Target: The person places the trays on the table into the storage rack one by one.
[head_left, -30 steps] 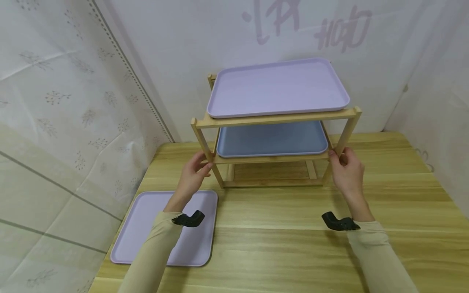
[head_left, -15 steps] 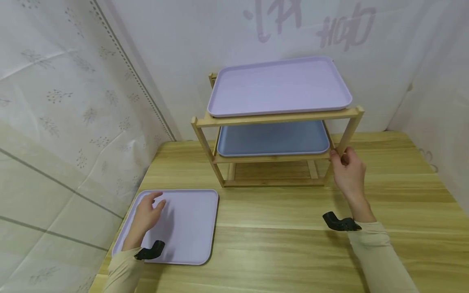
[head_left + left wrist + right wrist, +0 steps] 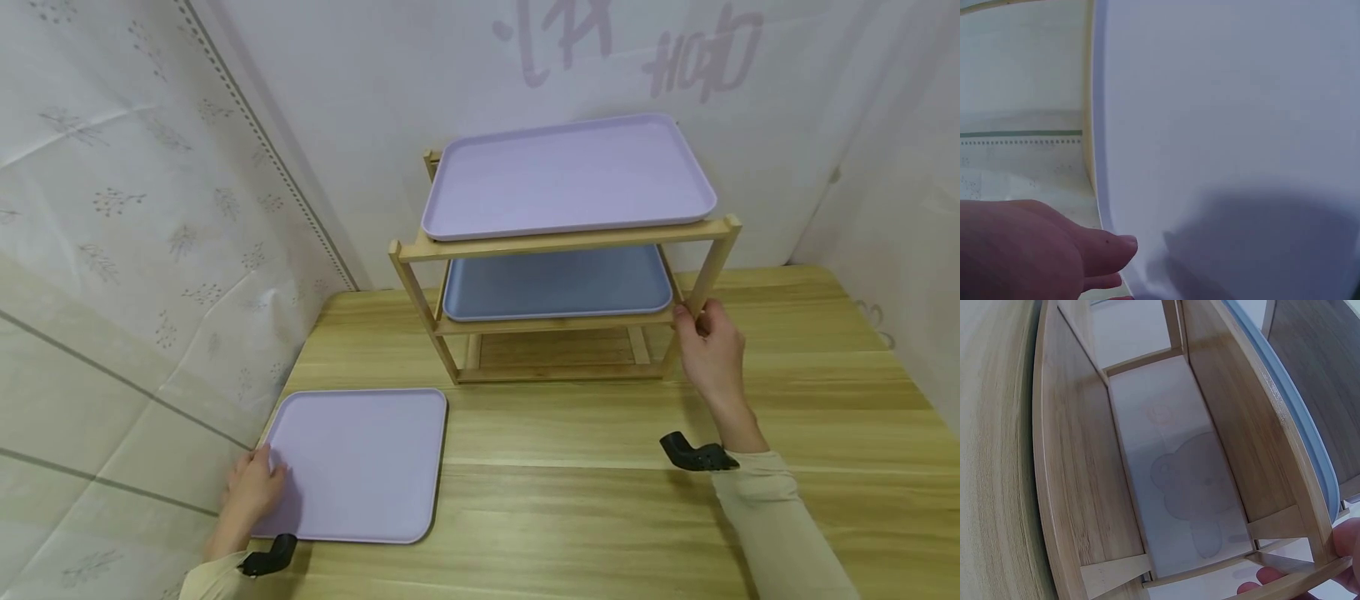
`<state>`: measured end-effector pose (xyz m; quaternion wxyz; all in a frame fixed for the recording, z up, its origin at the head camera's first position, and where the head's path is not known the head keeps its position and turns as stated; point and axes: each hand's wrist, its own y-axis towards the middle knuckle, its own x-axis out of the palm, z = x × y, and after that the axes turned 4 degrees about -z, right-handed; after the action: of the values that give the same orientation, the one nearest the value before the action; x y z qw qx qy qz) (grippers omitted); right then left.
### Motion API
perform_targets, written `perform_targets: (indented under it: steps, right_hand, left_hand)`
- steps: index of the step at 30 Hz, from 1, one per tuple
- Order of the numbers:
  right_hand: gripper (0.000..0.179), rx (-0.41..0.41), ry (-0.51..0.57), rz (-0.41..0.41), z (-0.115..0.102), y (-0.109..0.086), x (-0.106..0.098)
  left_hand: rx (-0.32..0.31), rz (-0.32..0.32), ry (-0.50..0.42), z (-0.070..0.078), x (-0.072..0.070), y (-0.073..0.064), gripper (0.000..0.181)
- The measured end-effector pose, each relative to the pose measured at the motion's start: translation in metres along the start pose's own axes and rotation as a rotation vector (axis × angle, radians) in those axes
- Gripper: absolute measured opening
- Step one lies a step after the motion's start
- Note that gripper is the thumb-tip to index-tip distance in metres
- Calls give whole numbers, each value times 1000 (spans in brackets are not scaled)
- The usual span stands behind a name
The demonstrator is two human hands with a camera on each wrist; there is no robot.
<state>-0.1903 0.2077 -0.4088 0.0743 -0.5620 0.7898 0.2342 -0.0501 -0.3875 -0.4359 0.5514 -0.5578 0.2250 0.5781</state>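
Note:
A lavender tray (image 3: 360, 467) lies on the table at the left. My left hand (image 3: 251, 492) is at its left edge; in the left wrist view the thumb (image 3: 1119, 247) overlaps the rim, with other fingertips just outside it. My right hand (image 3: 712, 346) grips the right front post of a wooden rack (image 3: 558, 243) at middle-shelf height. Its fingers (image 3: 1269, 574) show around the wood in the right wrist view. Another lavender tray (image 3: 570, 175) rests on the rack's top, slightly askew. A blue tray (image 3: 558, 283) sits on the middle shelf.
The wooden rack's bottom shelf (image 3: 555, 350) is close above the wooden table (image 3: 562, 500). A patterned cloth wall (image 3: 150, 250) borders the table's left side, close by the left hand. A pale wall (image 3: 360, 100) stands behind the rack.
My left hand has left the rack's left front post, passed over the lavender tray and come to its left edge. The right hand keeps its hold on the rack.

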Motion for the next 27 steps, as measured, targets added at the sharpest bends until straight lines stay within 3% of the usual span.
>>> perform_targets:
  steps: [7,12,19,22,27]
  right_hand:
    - [30,1,-15,3,-1,-1,1]
    - [32,-1,-30,-2,-3,-1,1]
    - [33,-11,-36,-10,-3,0,1]
    - [33,-10,-44,-11,-2,0,1]
    - [33,-2,-55,-11,-2,0,1]
  left_hand:
    - [-15,23,30,-3,1,4,54]
    - [-8,81,55,-5,5,6,50]
    - [99,172,113,-12,13,8,41]
    - [127,170,99,-13,14,9,45]
    - [117,138,59,-11,11,8,49]
